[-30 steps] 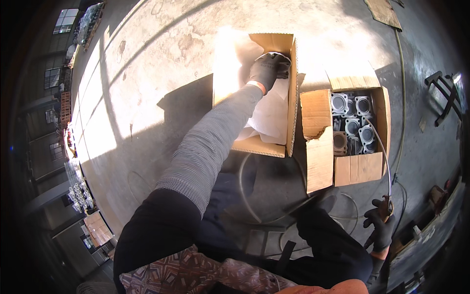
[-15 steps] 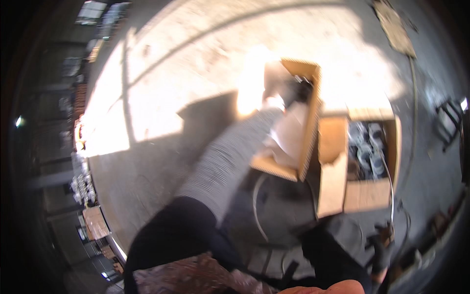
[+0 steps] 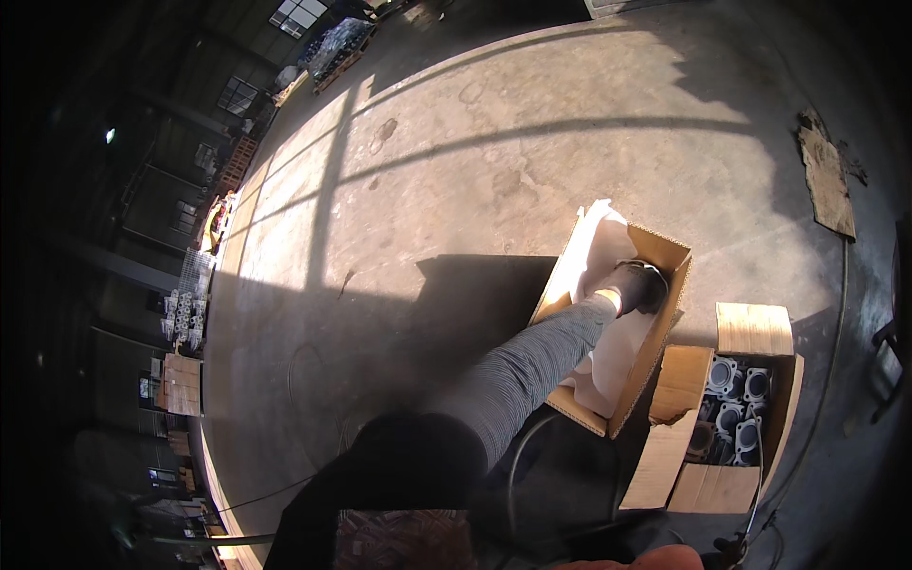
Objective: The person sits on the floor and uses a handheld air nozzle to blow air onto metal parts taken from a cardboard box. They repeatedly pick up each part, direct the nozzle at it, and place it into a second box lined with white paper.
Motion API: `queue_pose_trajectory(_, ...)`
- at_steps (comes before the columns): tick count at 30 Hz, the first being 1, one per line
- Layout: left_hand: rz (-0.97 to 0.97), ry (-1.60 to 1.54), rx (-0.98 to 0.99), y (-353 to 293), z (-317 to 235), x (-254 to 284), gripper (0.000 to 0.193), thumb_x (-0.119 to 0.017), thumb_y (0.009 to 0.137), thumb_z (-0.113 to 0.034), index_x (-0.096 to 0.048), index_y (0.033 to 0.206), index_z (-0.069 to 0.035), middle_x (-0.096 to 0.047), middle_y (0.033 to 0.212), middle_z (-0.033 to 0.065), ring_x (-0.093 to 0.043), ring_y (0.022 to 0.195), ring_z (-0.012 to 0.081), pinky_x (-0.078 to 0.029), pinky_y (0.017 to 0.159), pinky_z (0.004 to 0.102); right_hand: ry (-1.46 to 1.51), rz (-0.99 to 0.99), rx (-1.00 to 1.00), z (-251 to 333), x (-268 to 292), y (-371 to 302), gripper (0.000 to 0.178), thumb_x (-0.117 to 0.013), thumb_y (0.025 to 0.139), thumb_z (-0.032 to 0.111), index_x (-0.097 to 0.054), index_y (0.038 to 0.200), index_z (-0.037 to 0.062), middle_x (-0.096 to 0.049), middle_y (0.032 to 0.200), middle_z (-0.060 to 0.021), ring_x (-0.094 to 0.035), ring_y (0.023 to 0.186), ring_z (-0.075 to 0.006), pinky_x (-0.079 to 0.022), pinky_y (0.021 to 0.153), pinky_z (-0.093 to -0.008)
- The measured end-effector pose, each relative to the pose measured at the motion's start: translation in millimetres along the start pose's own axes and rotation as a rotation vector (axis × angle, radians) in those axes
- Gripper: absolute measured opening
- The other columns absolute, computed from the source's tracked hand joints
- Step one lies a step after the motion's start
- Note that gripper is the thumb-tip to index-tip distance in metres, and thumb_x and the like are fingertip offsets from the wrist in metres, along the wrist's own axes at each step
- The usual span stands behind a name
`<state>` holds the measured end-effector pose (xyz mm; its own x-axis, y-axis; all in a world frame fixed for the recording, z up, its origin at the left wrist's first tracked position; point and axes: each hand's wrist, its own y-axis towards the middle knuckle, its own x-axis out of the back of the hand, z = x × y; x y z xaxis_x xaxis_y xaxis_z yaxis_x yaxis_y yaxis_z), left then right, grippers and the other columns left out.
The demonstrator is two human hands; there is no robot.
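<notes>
My left hand, in a dark glove below a grey striped sleeve, is down inside a long cardboard box lined with white paper. Its fingers look curled around something with a curved rim, mostly hidden by the glove. At the lower right edge, my right hand is partly cut off and dark. It appears closed on a thin pale rod, whose upper end reaches over a second, open carton. Several grey flanged metal castings stand packed in that carton.
Carton flaps spread outward, one torn. Hoses loop on the concrete floor near the boxes. A flattened cardboard piece lies at far right. Stacked pallets and a wrapped load line the far left. Sunlight crosses the floor.
The view has shifted, so both boxes appear lower and farther right. My left hand remains in the lined box, now further down against the paper. My right hand has slipped toward the lower edge.
</notes>
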<state>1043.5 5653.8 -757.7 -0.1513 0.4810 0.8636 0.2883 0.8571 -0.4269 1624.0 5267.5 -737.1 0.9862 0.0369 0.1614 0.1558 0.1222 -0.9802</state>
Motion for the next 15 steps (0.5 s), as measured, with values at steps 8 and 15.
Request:
queue_pose_trajectory(8,-0.247,-0.312,0.034,-28.7,-8.5,-20.4,0.036,-0.057,0.101,-0.029,-0.067,0.132,-0.015,-0.074,0.116,0.0061,-0.071,0.101,0.0255,-0.054,0.092,0.0417,-0.13,0.0,0.622,-2.6,-30.6,-44.0,0.025,-0.068,0.094,0.015,-0.065,0.114,0.0003,-0.074,0.084,-0.0116,-0.071,0.089,-0.0183,-0.053,0.089,-0.0409)
queue_pose_trajectory(15,-0.115,-0.014,0.057,-26.7,11.0,-45.9,0.041,-0.061,0.097,-0.02,-0.065,0.138,-0.026,-0.075,0.109,0.0047,-0.07,0.108,0.0245,-0.054,0.091,0.0409,-0.281,0.032,0.84,-13.6,-18.6,-55.0,0.024,-0.069,0.094,0.015,-0.07,0.112,-0.002,-0.075,0.09,-0.0116,-0.07,0.089,-0.0144,-0.052,0.093,-0.0377)
